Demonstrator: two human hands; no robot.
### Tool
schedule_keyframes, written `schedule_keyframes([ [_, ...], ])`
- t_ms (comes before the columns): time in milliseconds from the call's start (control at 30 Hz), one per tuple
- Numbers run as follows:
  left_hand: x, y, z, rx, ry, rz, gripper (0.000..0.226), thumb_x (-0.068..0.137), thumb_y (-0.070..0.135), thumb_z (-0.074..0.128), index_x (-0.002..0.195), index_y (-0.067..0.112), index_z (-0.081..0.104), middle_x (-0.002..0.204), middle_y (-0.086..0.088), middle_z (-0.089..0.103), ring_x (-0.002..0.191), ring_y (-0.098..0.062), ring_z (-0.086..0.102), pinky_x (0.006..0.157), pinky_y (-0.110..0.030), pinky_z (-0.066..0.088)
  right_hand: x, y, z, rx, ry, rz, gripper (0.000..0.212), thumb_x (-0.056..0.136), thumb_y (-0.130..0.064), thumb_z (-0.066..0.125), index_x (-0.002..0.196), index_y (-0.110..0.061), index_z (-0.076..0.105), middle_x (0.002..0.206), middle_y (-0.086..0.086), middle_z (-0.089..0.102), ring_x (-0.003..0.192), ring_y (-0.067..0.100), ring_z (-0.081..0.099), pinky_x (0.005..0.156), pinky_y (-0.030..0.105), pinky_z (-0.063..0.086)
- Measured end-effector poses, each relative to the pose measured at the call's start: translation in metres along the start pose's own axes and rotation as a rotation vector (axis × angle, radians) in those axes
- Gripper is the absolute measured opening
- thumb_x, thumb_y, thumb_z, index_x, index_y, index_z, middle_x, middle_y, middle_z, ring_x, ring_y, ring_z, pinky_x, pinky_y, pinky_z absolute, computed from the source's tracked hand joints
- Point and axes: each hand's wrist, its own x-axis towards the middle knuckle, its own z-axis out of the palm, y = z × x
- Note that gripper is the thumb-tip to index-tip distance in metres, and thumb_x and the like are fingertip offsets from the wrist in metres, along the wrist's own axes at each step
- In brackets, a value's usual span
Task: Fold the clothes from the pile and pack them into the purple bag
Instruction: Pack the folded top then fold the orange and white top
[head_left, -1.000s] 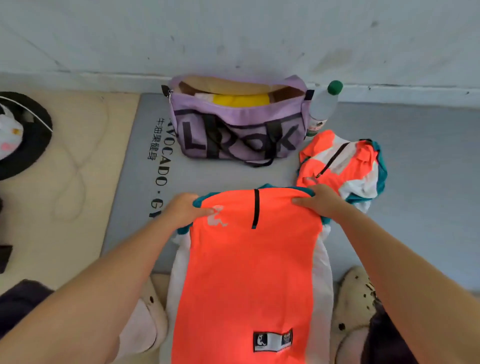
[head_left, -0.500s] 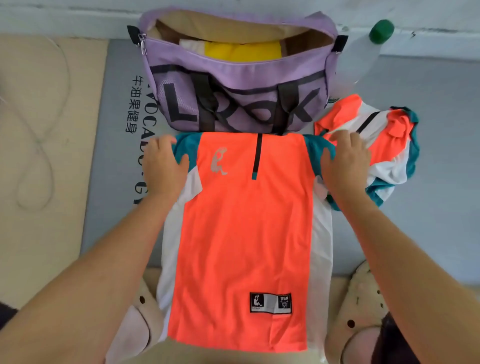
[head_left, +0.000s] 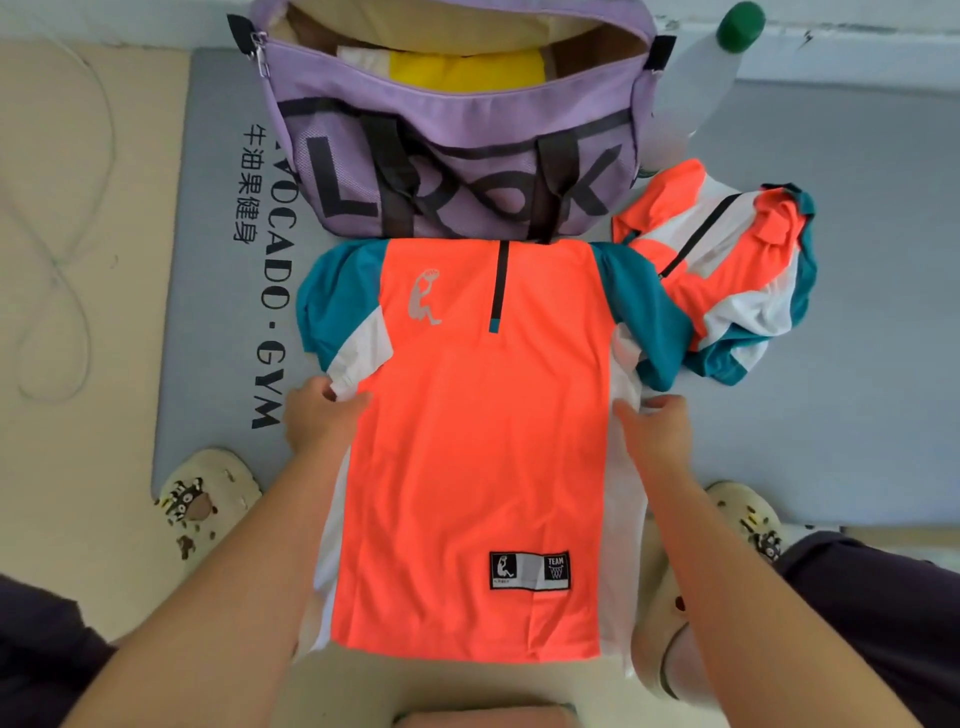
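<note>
Below purple fabric duffel bag (head_left: 457, 156): orange/white/teal jersey shirt (head_left: 483, 441) spread flat, front up, for folding. Left hand (head_left: 319, 421) & right hand (head_left: 657, 431) pinch side seams. Crumpled matching jersey (head_left: 727, 270) right of bag.

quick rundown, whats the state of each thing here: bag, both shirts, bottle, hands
purple bag: unzipped, yellow garment inside
orange shirt: spread flat, unfolded
second shirt: crumpled beside the bag
bottle: capped
left hand: holding the shirt's side edge
right hand: holding the opposite edge
</note>
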Motion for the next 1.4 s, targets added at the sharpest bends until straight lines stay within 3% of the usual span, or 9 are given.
schedule_keyframes([
  [167, 0.003, 0.009, -0.004, -0.195, -0.016, -0.065, 0.033, 0.088, 0.042, 0.064, 0.08, 0.011, 0.056, 0.072, -0.005, 0.053, 0.068, -0.024, 0.051, 0.057, -0.029, 0.037, 0.009, -0.009, -0.001, 0.042, -0.113, -0.096, 0.047, 0.08, -0.029, 0.072, 0.06, -0.015, 0.032, 0.057, -0.002, 0.03, 0.052, 0.015, 0.03, 0.048, 0.03, 0.024],
  [300, 0.003, 0.014, -0.009, -0.293, -0.117, -0.28, 0.052, 0.085, 0.061, 0.06, 0.097, 0.011, 0.054, 0.084, -0.003, 0.057, 0.072, -0.019, 0.053, 0.06, -0.03, 0.041, 0.012, -0.001, -0.009, 0.436, -0.296, 0.127, 0.032, 0.08, -0.029, 0.075, 0.088, -0.002, 0.059, 0.084, 0.01, 0.055, 0.078, 0.023, 0.056, 0.071, 0.036, 0.046],
  [367, -0.002, 0.009, -0.014, -0.386, -0.238, -0.362, 0.069, 0.071, 0.067, 0.072, 0.107, 0.009, 0.062, 0.097, -0.006, 0.066, 0.09, -0.026, 0.064, 0.079, -0.039, 0.054, 0.014, 0.005, -0.011, 0.573, -0.405, 0.275, 0.036, 0.078, -0.029, 0.078, 0.098, -0.006, 0.058, 0.098, 0.008, 0.054, 0.09, 0.024, 0.054, 0.08, 0.038, 0.044],
  [533, -0.01, -0.003, -0.032, -0.779, -0.509, -0.473, 0.054, 0.074, 0.04, 0.083, 0.119, 0.012, 0.069, 0.113, -0.013, 0.072, 0.108, -0.028, 0.067, 0.098, -0.044, 0.05, 0.015, 0.002, -0.022, 0.639, -0.491, 0.329, 0.042, 0.084, -0.034, 0.074, 0.11, -0.002, 0.064, 0.108, 0.007, 0.067, 0.104, 0.02, 0.064, 0.092, 0.034, 0.048],
  [800, -0.007, 0.002, -0.059, -0.942, -0.523, -0.153, 0.042, 0.097, 0.026, 0.059, 0.135, 0.011, 0.054, 0.129, -0.012, 0.065, 0.12, -0.026, 0.061, 0.104, -0.045, 0.045, 0.016, -0.021, -0.056, 0.716, -0.555, 0.066, 0.028, 0.1, -0.016, 0.049, 0.121, 0.0, 0.059, 0.106, 0.009, 0.071, 0.093, 0.018, 0.07, 0.087, 0.036, 0.052],
  [967, -0.007, 0.021, -0.069, -0.759, -0.33, -0.066, 0.011, 0.094, 0.019, 0.063, 0.101, 0.012, 0.059, 0.112, -0.014, 0.067, 0.106, -0.029, 0.065, 0.093, -0.042, 0.05, 0.013, -0.051, -0.076, 0.655, -0.558, -0.01, 0.024, 0.1, -0.014, 0.05, 0.117, -0.004, 0.062, 0.105, 0.009, 0.071, 0.093, 0.02, 0.069, 0.078, 0.034, 0.058],
  [1067, 0.001, 0.036, -0.084, -0.778, -0.204, -0.006, 0.02, 0.089, 0.02, 0.07, 0.106, 0.015, 0.06, 0.108, -0.011, 0.068, 0.091, -0.021, 0.069, 0.077, -0.033, 0.052, 0.018, -0.076, -0.092, 0.666, -0.363, -0.1, 0.025, 0.097, -0.017, 0.056, 0.116, -0.001, 0.062, 0.11, 0.017, 0.067, 0.1, 0.028, 0.066, 0.088, 0.042, 0.052],
  [1200, 0.005, 0.046, -0.111, -0.818, -0.217, 0.102, 0.04, 0.085, 0.019, 0.074, 0.12, 0.037, 0.064, 0.106, -0.003, 0.074, 0.091, -0.014, 0.072, 0.075, -0.03, 0.055, 0.024, -0.093, -0.108, 0.64, -0.217, -0.126, 0.011, 0.091, -0.02, 0.065, 0.099, -0.018, 0.059, 0.096, 0.013, 0.059, 0.09, 0.027, 0.058, 0.076, 0.045, 0.049],
  [1400, 0.008, 0.045, -0.119, -0.707, -0.257, 0.186, 0.025, 0.084, 0.013, 0.073, 0.102, 0.031, 0.075, 0.112, -0.004, 0.073, 0.103, -0.018, 0.069, 0.088, -0.033, 0.054, 0.02, -0.092, -0.121, 0.627, -0.397, -0.254, 0.018, 0.09, -0.006, 0.063, 0.097, -0.019, 0.073, 0.096, 0.008, 0.066, 0.084, 0.022, 0.06, 0.074, 0.032, 0.054],
])
